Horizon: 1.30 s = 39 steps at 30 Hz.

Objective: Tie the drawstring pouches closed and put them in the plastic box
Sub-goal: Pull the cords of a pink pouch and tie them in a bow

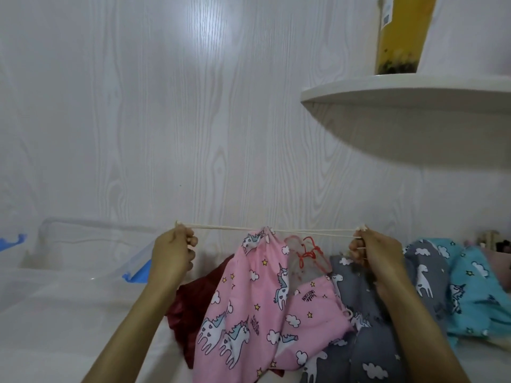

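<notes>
A pink unicorn-print drawstring pouch hangs between my hands, its mouth gathered tight at the top. My left hand grips one end of its cream drawstring, and my right hand grips the other end; the cord is stretched taut and level between them. Under and beside it lie a dark red pouch, a sheer pouch with a red cord, a grey patterned pouch and a blue one. The clear plastic box with blue clips stands at the left.
A white wood-grain wall rises straight ahead. A curved white shelf juts out at the upper right, carrying a tall cup of yellow drink. The pouches rest on a white surface.
</notes>
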{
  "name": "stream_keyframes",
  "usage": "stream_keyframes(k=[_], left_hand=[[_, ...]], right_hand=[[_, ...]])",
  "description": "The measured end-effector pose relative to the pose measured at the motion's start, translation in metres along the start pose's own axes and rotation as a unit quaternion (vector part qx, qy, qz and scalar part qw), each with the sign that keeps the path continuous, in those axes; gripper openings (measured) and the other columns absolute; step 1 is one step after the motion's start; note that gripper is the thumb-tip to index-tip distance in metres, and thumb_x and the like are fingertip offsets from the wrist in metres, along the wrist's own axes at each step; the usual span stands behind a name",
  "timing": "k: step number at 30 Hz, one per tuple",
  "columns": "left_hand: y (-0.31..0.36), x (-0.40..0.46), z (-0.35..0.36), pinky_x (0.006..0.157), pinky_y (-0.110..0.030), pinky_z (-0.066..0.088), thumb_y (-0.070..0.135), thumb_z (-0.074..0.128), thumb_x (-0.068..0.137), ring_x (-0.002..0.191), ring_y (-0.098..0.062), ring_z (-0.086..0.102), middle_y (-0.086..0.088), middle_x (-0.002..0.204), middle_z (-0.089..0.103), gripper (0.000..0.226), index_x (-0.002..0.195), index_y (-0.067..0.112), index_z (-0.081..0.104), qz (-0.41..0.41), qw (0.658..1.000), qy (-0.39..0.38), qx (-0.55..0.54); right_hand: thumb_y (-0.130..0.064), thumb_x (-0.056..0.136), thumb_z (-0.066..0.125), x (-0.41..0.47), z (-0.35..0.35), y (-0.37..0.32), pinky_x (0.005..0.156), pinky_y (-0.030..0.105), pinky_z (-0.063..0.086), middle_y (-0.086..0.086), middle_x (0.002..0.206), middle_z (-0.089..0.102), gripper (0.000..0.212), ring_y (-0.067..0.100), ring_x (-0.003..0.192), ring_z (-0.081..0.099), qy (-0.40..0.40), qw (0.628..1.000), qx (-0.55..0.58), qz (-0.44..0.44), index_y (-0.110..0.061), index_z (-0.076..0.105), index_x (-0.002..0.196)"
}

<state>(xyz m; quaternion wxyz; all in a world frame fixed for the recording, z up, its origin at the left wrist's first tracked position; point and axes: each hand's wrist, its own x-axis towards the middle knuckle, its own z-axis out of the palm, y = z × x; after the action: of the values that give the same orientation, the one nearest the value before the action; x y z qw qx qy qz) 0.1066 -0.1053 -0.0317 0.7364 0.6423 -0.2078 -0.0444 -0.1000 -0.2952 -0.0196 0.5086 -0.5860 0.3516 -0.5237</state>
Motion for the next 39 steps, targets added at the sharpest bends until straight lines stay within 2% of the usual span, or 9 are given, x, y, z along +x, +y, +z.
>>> stream_keyframes(k=[3,8,11,14,21,24,28,32,39], left_hand=[[-0.007,0.001,-0.011,0.067,-0.033,0.045,0.032,0.029,0.101,0.066,-0.023,0.060,0.002,0.077,0.064,0.036,0.079,0.019,0.056,0.133,0.939,0.019,0.316],[0.020,-0.008,-0.032,0.087,-0.035,0.054,0.034,0.056,0.088,0.102,-0.023,0.063,-0.004,0.125,0.056,0.050,0.131,0.015,0.039,-0.011,0.744,-0.238,0.624],[0.037,-0.025,-0.016,0.095,-0.029,0.044,0.034,0.049,0.095,0.111,-0.022,0.059,0.004,0.140,0.045,0.054,0.145,0.025,0.029,0.152,0.836,-0.176,0.497],[0.024,-0.030,0.013,0.099,-0.031,0.042,0.038,0.040,0.098,0.112,-0.022,0.059,0.011,0.138,0.050,0.040,0.137,0.032,0.043,0.213,0.903,-0.165,0.334],[-0.039,-0.026,0.027,0.074,-0.034,0.050,0.045,0.053,0.082,0.084,-0.018,0.063,0.003,0.088,0.068,0.031,0.103,0.025,0.060,0.118,0.826,-0.308,0.457],[-0.038,-0.029,0.026,0.070,-0.033,0.050,0.035,0.052,0.083,0.078,-0.020,0.064,0.000,0.078,0.067,0.018,0.085,0.022,0.063,0.155,0.839,-0.267,0.449],[-0.021,-0.029,0.021,0.069,-0.031,0.046,0.029,0.056,0.089,0.092,-0.013,0.059,0.011,0.100,0.057,0.015,0.104,0.029,0.053,0.229,0.867,-0.095,0.433],[0.014,-0.035,0.017,0.065,-0.024,0.045,0.035,0.070,0.078,0.083,-0.010,0.060,0.014,0.097,0.059,0.025,0.098,0.026,0.057,0.185,0.899,-0.129,0.376],[0.022,-0.045,0.022,0.076,-0.032,0.055,0.039,0.059,0.087,0.081,-0.006,0.067,0.015,0.084,0.074,0.017,0.091,0.035,0.075,0.201,0.919,-0.136,0.312]], right_hand=[[-0.014,0.098,0.044,-0.002,-0.008,-0.005,0.030,0.011,0.031,0.011,0.056,0.058,0.035,0.004,0.025,0.043,-0.067,0.989,-0.128,-0.007,-0.005,0.057,0.067],[-0.024,0.094,0.051,-0.012,-0.016,-0.024,0.046,0.019,0.043,0.018,0.086,0.069,0.025,0.017,0.053,0.060,-0.258,0.841,-0.474,0.048,-0.005,0.063,0.084],[-0.032,0.094,0.051,-0.018,-0.010,-0.036,0.082,0.031,0.048,0.008,0.117,0.061,0.029,0.022,0.093,0.061,-0.180,0.832,-0.519,-0.080,-0.014,0.057,0.116],[-0.024,0.094,0.050,-0.028,0.017,-0.036,0.083,0.031,0.050,-0.007,0.100,0.065,0.016,0.010,0.078,0.058,-0.150,0.902,-0.348,-0.207,-0.028,0.065,0.099],[-0.027,0.095,0.044,-0.024,0.053,0.051,0.089,0.029,0.044,0.004,0.120,0.061,0.035,0.021,0.109,0.056,-0.294,0.838,-0.445,-0.112,-0.017,0.049,0.127],[-0.031,0.084,0.064,-0.024,0.053,0.056,0.070,0.029,0.045,0.007,0.096,0.070,0.026,0.025,0.091,0.065,-0.315,0.861,-0.379,-0.125,-0.014,0.067,0.105],[-0.031,0.074,0.075,-0.032,0.059,0.033,0.063,0.031,0.047,-0.009,0.068,0.061,0.013,0.008,0.069,0.056,-0.149,0.906,-0.298,-0.259,-0.021,0.066,0.078],[-0.033,0.077,0.074,-0.040,0.062,0.013,0.064,0.015,0.038,-0.015,0.078,0.059,0.015,0.007,0.080,0.051,-0.116,0.883,-0.301,-0.341,-0.026,0.062,0.081],[-0.031,0.078,0.073,-0.045,0.063,0.008,0.055,0.027,0.046,-0.013,0.067,0.059,0.017,0.004,0.064,0.056,-0.122,0.897,-0.286,-0.314,-0.030,0.056,0.079]])
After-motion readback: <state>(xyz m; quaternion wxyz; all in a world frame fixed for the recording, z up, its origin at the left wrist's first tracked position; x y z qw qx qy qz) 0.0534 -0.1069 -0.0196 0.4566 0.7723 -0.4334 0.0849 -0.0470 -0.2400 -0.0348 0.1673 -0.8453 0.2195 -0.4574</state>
